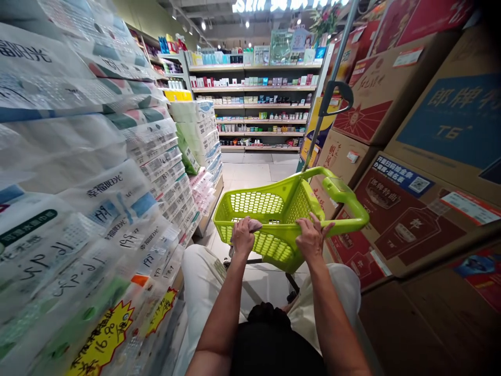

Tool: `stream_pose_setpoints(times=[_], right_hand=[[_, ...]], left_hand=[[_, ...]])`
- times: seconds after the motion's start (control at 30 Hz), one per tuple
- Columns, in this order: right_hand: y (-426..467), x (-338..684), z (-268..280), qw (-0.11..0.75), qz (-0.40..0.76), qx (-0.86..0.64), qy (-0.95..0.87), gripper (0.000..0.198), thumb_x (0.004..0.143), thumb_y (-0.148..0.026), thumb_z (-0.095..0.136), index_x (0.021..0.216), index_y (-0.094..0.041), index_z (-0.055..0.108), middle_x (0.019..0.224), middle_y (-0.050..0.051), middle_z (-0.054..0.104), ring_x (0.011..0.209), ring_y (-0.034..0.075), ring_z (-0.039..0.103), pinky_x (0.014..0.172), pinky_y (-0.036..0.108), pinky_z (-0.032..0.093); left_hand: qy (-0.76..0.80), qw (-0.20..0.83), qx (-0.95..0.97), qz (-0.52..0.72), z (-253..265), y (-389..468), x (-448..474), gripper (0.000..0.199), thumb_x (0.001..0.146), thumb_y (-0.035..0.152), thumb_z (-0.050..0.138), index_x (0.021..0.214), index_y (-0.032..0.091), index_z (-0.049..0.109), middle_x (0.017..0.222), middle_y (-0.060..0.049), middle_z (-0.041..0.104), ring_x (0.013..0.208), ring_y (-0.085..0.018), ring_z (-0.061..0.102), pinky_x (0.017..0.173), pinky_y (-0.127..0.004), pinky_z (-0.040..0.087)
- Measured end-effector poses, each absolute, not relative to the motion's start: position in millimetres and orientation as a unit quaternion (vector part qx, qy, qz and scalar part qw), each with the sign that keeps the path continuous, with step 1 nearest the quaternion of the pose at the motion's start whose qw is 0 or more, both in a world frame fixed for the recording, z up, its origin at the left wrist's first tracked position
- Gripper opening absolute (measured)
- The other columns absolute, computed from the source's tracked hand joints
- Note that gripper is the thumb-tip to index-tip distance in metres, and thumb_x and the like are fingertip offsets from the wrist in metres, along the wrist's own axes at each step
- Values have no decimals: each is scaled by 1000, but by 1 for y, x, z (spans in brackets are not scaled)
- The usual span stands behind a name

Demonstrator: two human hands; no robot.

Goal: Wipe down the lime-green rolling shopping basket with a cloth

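A lime-green plastic shopping cart (279, 248) stands sideways in front of me, its basket low between my knees. My left hand (243, 239) is closed on a small pinkish-grey cloth (254, 225) and rests against the near rim of the basket. Farther right, my right hand (311, 239) grips the same rim close to the handle end, fingers curled over the edge. No goods show inside the basket. The cart's handle (362, 214) loops out to the right, and its wheels are partly hidden below.
Wrapped tissue packs (113, 193) are piled high on my left. Cardboard boxes (415, 214) form a wall on the right, with a metal pole (332, 73) before them. Down the tiled aisle (258, 171) stand shelves (258, 89) of small boxed products.
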State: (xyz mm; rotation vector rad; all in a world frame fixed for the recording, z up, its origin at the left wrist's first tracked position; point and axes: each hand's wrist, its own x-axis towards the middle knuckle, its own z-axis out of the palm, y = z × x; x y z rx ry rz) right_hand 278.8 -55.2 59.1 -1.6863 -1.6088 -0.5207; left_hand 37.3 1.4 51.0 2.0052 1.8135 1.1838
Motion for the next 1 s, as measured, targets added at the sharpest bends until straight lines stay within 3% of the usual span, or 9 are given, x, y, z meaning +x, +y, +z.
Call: stream_pose_setpoints(times=[0.1, 0.23, 0.37, 0.5, 0.63, 0.83, 1.0], right_hand=[[-46, 289, 60, 359, -197, -653, -637, 41, 70, -6, 48, 100, -25, 69, 108, 4, 71, 139, 28, 45, 126, 65, 0], [-31, 309, 65, 317, -197, -670, -642, 36, 75, -7, 51, 102, -24, 70, 109, 7, 72, 135, 29, 45, 127, 58, 9], [-13, 276, 61, 252, -156, -640, -709, 42, 77, -3, 51, 109, -23, 71, 108, 8, 72, 113, 25, 55, 126, 49, 16], [-1, 225, 43, 260, -126, -599, -747, 50, 75, -4, 56, 120, -24, 70, 112, 9, 69, 113, 27, 52, 121, 42, 25], [3, 220, 33, 275, -116, -608, -736, 45, 75, -4, 55, 113, -23, 72, 106, 9, 68, 109, 27, 51, 111, 38, 34], [-4, 233, 25, 304, -136, -588, -737, 48, 72, -3, 53, 113, -24, 69, 106, 8, 67, 114, 26, 51, 122, 40, 27], [-3, 235, 15, 323, -134, -587, -730, 49, 68, -3, 52, 109, -26, 67, 108, 7, 66, 118, 26, 50, 126, 44, 21]], left_hand=[[602, 116, 683, 397, 53, -3, 47, 54, 78, -2, 55, 122, 25, 70, 123, -12, 72, 114, -33, 59, 101, -45, 46], [590, 133, 693, 392, 56, -11, 51, 48, 82, 1, 56, 121, 26, 70, 131, -10, 71, 116, -33, 58, 100, -45, 45], [601, 129, 700, 364, 56, -17, 60, 58, 81, -2, 52, 130, 26, 67, 139, -7, 67, 122, -31, 56, 104, -43, 44], [596, 109, 712, 354, 50, -19, 59, 68, 78, -6, 46, 135, 25, 65, 143, -6, 65, 126, -30, 54, 108, -43, 42], [603, 71, 688, 397, 31, -21, 40, 65, 79, -6, 44, 132, 24, 67, 141, -8, 65, 126, -31, 54, 112, -46, 41], [572, 76, 651, 493, 17, -25, 23, 48, 86, 4, 54, 129, 23, 65, 133, -12, 65, 125, -30, 56, 112, -45, 44], [661, 86, 569, 482, 33, -18, -9, 51, 78, 0, 52, 123, 20, 65, 126, -13, 64, 123, -31, 57, 113, -44, 43]])
